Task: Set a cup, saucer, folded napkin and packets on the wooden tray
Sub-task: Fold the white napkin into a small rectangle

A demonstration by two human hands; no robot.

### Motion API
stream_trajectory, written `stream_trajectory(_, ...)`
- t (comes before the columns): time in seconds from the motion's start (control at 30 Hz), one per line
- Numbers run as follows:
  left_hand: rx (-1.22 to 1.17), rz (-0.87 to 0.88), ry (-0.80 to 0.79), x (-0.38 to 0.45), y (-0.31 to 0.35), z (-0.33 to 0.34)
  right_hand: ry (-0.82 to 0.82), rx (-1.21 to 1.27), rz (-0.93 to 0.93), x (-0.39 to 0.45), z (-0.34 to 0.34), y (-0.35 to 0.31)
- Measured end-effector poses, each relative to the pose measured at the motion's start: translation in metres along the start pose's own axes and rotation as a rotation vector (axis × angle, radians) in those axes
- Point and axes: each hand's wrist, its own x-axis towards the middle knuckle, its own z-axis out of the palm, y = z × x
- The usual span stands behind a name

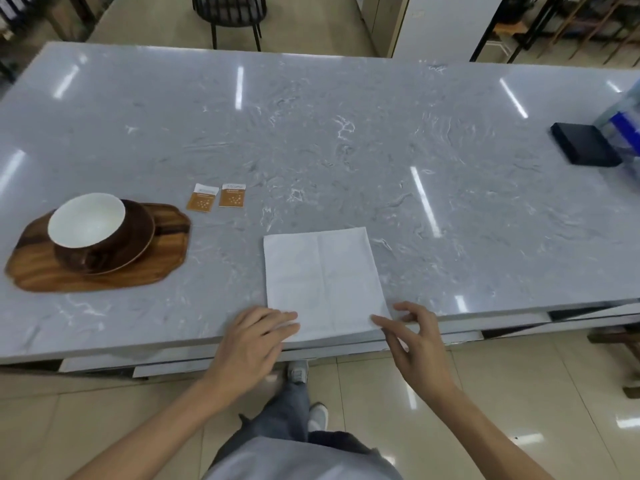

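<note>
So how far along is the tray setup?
Done: the cup sits on the saucer on the wooden tray. In hand: both hands, left and right, touch the near corners of the napkin, which lies flat on the table. Left: folding it, then moving it and the two packets onto the tray.

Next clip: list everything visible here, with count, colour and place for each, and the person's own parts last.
tray: 1, wooden brown, table's left
saucer: 1, brown, on tray
cup: 1, brown with white inside, on saucer
packets: 2, orange-white, on table right of tray
napkin: 1, white, near edge, centre
table: 1, grey marble
black box: 1, far right
bottle: 1, clear and blue, right edge
chair: 1, black, behind table
left hand: on napkin's near-left corner
right hand: fingers at near-right corner
</note>
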Motion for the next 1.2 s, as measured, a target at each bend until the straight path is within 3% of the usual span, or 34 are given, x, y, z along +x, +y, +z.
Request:
stream_trajectory(0.47, -0.282, -0.064, 0.096, 0.025, 0.022, -0.033, 0.07, 0.015, 0.311, 0.017, -0.016, -0.038)
stream_trajectory(0.63, -0.306, -0.099, 0.14, 0.041, 0.037, -0.037, -0.061, -0.044, 0.09, 0.022, -0.031, -0.075)
stream_trajectory(0.73, -0.363, -0.191, 0.115, 0.053, 0.049, -0.034, -0.156, 0.089, -0.078, 0.025, -0.032, -0.105)
stream_trajectory(0.83, -0.375, -0.186, 0.099, 0.059, 0.053, -0.029, -0.167, 0.284, -0.028, 0.035, -0.036, -0.113)
stream_trajectory(1.2, -0.199, -0.016, -0.014, 0.068, -0.002, -0.032, -0.072, 0.34, 0.021, 0.039, -0.069, -0.073)
